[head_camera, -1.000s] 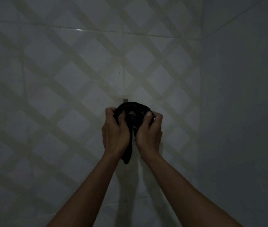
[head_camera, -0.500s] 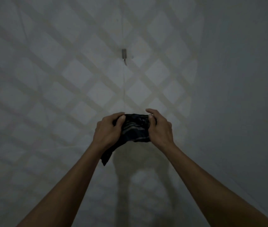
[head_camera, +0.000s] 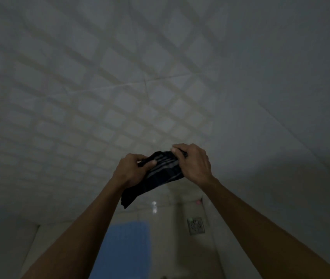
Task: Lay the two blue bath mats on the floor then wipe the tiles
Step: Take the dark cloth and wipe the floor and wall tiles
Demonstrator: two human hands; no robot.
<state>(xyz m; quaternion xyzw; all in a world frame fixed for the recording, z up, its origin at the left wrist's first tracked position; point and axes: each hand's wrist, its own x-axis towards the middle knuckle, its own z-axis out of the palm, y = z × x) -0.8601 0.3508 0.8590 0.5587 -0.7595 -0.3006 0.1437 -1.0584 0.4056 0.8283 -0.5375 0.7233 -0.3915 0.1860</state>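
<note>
A dark cloth (head_camera: 160, 176) with pale stripes hangs in front of the tiled wall (head_camera: 119, 87). My left hand (head_camera: 131, 170) pinches its left edge and my right hand (head_camera: 194, 164) grips its upper right corner, stretching it between them. A loose end of the cloth droops below my left wrist. One blue bath mat (head_camera: 127, 246) lies flat on the floor beneath my arms, partly hidden by my left forearm. No second mat is in view.
A square metal floor drain (head_camera: 196, 226) sits in the floor right of the mat. A plain wall (head_camera: 291, 97) meets the tiled wall at the right, forming a corner. A small pink object (head_camera: 198, 202) lies near the corner base. The room is dim.
The cloth came off the wall hook and both hands carried it downward. The view tilted down, so the hook left the frame and the floor, blue mat and drain came into sight.
</note>
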